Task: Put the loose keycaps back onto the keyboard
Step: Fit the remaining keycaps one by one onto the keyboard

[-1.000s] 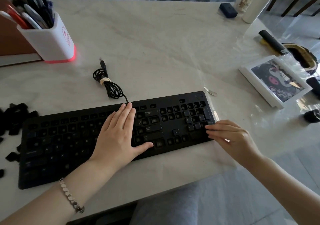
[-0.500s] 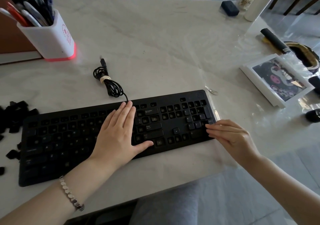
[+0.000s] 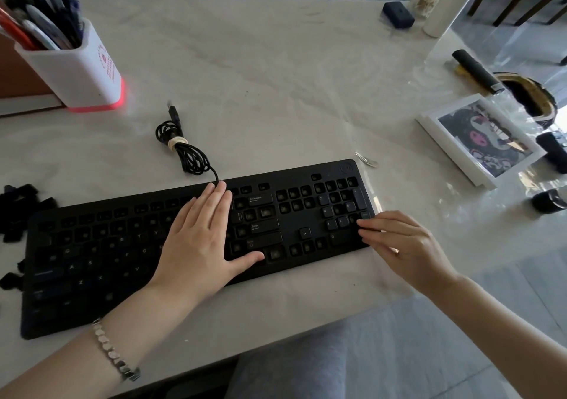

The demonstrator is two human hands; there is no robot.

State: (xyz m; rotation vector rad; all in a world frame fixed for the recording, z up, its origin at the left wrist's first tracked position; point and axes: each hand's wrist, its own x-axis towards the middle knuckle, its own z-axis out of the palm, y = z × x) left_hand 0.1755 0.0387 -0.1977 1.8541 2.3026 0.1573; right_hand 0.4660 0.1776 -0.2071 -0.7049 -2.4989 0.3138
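pale marble surface (image 3: 276, 76). left grip (image 3: 196, 245) flat, released, steadying keyboard (image 3: 92, 276) middle. right grip (image 3: 405, 245) released, extended, touching keyboard's right end, likely seating cap. loose keycaps (image 3: 18, 208) piled far left of left grip. next: reach there, pinch one.

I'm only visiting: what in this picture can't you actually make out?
All from the head view:
1. Keys beneath the left hand: it lies flat on the keyboard and covers them.
2. The loose keycaps: the left edge cuts off the pile, so no count.
3. The right hand: its fingers reach the number pad's corner, and whether they hold a keycap is hidden.
4. Most key legends: too dark and small.
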